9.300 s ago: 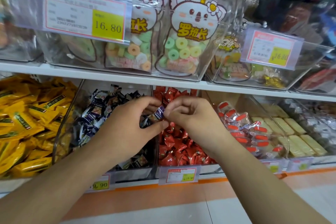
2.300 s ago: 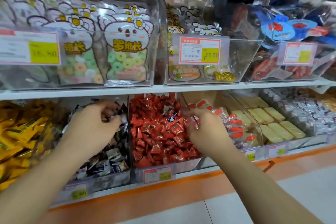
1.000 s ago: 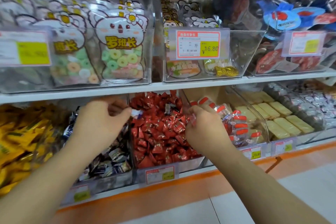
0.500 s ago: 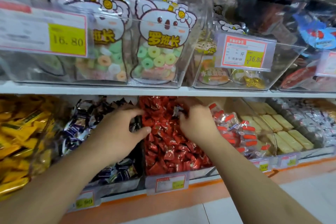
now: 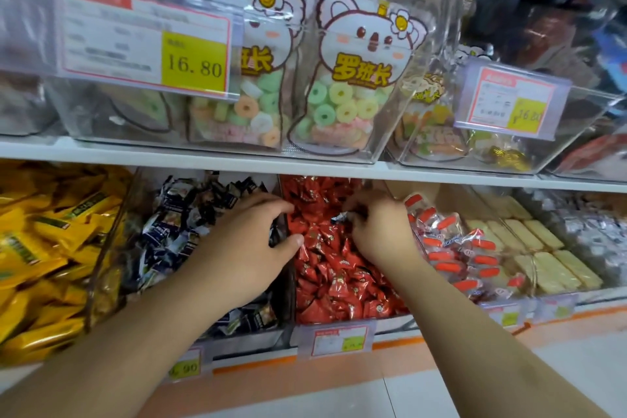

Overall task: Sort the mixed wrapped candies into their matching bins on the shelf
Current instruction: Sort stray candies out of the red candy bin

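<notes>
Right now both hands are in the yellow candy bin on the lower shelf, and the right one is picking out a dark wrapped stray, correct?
Not the yellow bin. The head view shows the right hand in the red candy bin, pinching a dark wrapped stray; the left hand straddles the divider beside it.

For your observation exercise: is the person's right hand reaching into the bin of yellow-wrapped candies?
No, the right hand is in the bin of red-wrapped candies, far from the yellow-wrapped candies.
</notes>
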`<state>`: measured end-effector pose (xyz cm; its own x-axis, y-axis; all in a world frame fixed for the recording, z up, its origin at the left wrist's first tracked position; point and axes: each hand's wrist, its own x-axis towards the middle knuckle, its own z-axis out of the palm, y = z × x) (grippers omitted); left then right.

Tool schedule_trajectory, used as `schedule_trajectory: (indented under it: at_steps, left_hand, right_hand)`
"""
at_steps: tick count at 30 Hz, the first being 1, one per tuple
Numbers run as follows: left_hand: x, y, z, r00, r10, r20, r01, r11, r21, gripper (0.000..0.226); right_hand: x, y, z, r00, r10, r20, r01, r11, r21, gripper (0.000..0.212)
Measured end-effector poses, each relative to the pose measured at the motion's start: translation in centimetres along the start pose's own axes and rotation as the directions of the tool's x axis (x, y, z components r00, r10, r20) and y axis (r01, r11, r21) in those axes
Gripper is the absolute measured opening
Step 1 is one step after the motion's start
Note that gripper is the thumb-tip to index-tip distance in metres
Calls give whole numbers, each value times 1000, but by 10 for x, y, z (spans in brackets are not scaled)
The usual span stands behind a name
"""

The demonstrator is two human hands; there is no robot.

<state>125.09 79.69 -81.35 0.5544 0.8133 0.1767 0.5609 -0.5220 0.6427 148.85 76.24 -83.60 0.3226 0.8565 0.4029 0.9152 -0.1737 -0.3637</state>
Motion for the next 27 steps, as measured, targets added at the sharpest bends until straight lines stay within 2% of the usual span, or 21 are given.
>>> schedule_trajectory:
  at_steps: [3,7,9,12,14,16,18,21,24,27]
  left_hand:
    - [-2,4,0,999,-6,-43,6,1000,2,41]
    - [-9,13,-3,995,13,-101,-15,1000,-13,33]
    - [-11,18,-6,993,21,-118,-24,999,-23,40]
    - [-15,28,-14,993,55,-106,-67,992,-110,50]
    - [-19,34,-20,994,80,-78,-90,986,-140,35]
    - [-21,33,-29,992,75,-105,-80,996,-45,21]
    - [-21,26,-40,993,-8,-122,19,996,83,20]
    - [-19,16,-49,985,-138,-104,156,969,192,32]
    - [-16,18,-47,986,-122,-111,143,968,204,35]
    - [-8,30,-37,992,-67,-103,84,981,174,30]
  right_hand:
    - [-4,-11,-18,999,-36,-31,37,999,31,18]
    - [-19,-31,-46,995,77,69,-90,971,220,13]
    - [-30,-43,-54,983,112,148,-162,906,391,13]
    - [-43,-67,-64,958,86,274,-243,751,613,8]
    - [-48,-79,-70,950,50,308,-256,688,679,7]
    - [-49,-80,-76,952,70,297,-267,657,705,10]
    - [-49,-70,-78,954,145,263,-290,670,683,15]
    - [-51,-46,-80,962,217,163,-272,788,553,17]
    - [-56,-29,-91,979,192,74,-206,916,345,20]
    - [-62,-14,-101,987,158,18,-159,981,109,24]
